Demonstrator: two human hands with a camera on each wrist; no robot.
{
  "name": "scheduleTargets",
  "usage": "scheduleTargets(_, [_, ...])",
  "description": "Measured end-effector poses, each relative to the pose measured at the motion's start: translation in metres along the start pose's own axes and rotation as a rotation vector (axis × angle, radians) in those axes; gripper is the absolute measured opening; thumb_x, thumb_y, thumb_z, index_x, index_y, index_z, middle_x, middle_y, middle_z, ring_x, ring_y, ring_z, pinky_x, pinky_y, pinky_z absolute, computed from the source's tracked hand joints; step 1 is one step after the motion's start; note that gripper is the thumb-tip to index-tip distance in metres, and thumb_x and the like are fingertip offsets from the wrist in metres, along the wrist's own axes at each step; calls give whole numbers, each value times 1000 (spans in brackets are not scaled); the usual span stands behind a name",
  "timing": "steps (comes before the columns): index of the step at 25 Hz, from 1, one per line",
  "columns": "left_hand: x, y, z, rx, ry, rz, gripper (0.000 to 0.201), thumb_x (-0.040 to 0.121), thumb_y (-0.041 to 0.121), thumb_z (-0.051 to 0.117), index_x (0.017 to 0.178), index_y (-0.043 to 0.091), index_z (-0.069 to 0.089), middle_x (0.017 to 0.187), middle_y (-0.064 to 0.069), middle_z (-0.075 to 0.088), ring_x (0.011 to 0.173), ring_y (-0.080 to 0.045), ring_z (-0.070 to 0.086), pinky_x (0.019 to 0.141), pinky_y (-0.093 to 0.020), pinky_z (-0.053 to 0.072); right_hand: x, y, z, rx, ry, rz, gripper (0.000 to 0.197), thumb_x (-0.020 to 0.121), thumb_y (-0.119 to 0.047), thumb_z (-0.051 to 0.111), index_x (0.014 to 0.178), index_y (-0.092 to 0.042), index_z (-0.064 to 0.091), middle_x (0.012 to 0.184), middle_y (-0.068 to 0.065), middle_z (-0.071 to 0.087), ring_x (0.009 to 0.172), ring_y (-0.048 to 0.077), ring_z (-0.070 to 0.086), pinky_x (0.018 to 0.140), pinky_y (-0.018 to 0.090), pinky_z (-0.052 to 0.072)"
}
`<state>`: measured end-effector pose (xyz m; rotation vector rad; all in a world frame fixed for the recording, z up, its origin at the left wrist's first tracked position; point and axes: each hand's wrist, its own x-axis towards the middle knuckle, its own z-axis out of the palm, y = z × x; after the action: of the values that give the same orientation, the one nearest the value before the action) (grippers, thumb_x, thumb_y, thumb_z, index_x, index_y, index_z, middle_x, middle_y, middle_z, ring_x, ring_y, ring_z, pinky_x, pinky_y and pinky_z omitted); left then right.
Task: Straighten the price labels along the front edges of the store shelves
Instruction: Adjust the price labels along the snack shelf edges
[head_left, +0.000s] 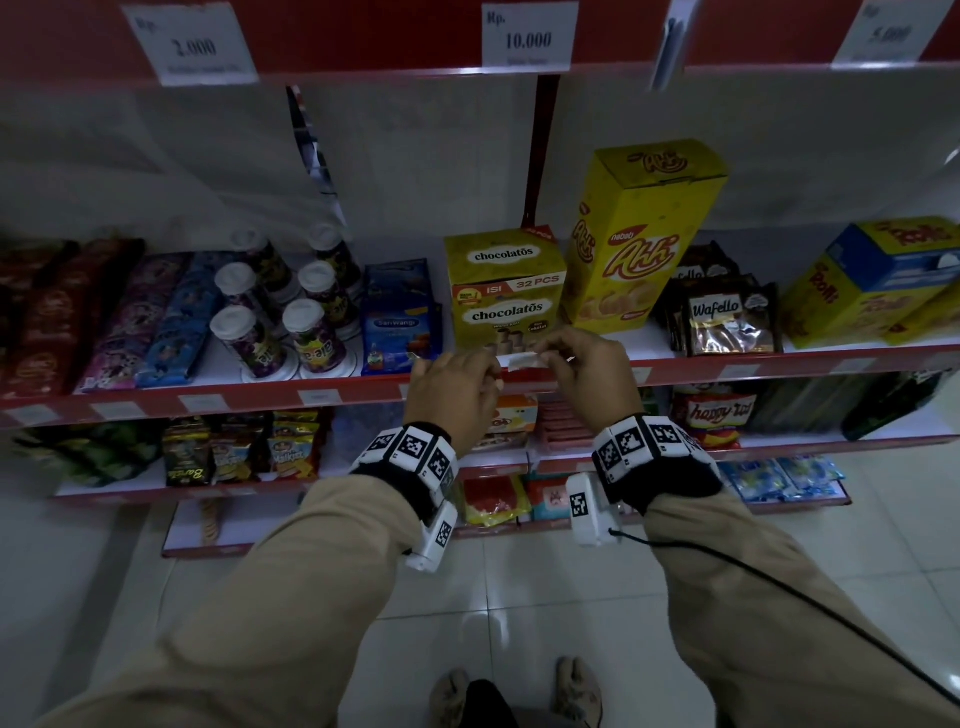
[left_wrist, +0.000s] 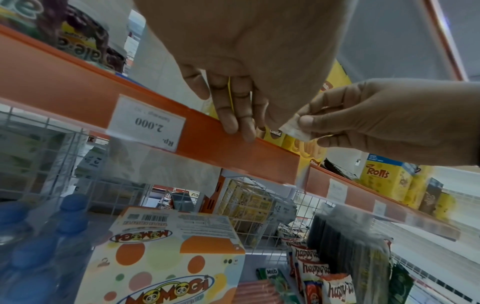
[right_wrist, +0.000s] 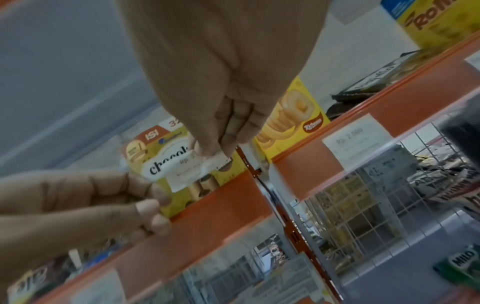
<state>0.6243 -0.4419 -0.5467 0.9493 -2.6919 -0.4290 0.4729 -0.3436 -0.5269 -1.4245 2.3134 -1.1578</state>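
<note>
A small white price label hangs in the air just above the red front strip of the middle shelf, before the chocolatos box. My left hand pinches its left end and my right hand pinches its right end. In the left wrist view the label sits between the right hand's thumb and fingers, while the left fingers hang over the strip. The right wrist view shows the label tilted under the right fingertips. Its print is too blurred to read.
Other labels sit in the strip, among them a 2.000 label to the left and another label to the right. A tall yellow Ahh box, Wafello packs and cups stand on the shelf. Larger price cards hang above.
</note>
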Motion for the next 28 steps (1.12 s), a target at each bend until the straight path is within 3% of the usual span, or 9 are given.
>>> scheduleTargets(5, [0,1,5,88,-10,14,40,92,38,50,130,29,44,123,3,58,110,-23,48,90,-39,24,-5,1,14,-94,-17,-69,13,86,-6,62,94,-12,70,94,5,70,96,28,55,81,39,46])
scheduleTargets(7, [2,2,8,155,-21,20,36,93,39,49,127,28,47,127,3,54,112,-24,46,89,-39,24,-7,2,16,-151,-43,-105,12,86,-8,62,93,-12,70,97,4,70,97,30,54,81,41,44])
scheduleTargets(11, [4,-1,13,244,-21,63,24,95,36,47,112,24,59,119,0,54,108,-26,46,86,-38,25,-11,5,19,-251,-93,-138,13,85,-13,62,96,-12,69,99,8,67,97,33,53,80,43,43])
scheduleTargets(14, [5,-3,14,285,-5,103,24,95,35,48,107,22,64,113,-1,57,104,-26,47,83,-38,25,-15,11,17,-375,-169,-122,20,84,-23,64,102,-15,67,102,7,64,101,32,50,83,43,42])
scheduleTargets(16, [6,-2,14,302,-10,109,24,95,35,50,106,22,66,109,0,56,102,-26,47,82,-38,26,-17,14,17,-437,-188,-123,18,87,-22,62,102,-14,67,102,9,63,101,32,50,84,42,41])
scheduleTargets(21, [5,-5,13,304,-8,138,28,97,36,45,111,20,63,114,-3,56,106,-26,48,85,-39,28,-18,14,19,-517,-188,-128,18,89,-14,57,103,-11,68,104,12,61,100,34,50,80,39,37])
scheduleTargets(28, [4,-6,14,281,5,151,26,98,32,44,108,16,63,116,-5,56,105,-28,48,83,-39,28,-21,14,22,-559,-148,-104,21,94,-23,54,102,-8,66,103,15,59,97,35,51,78,42,39])
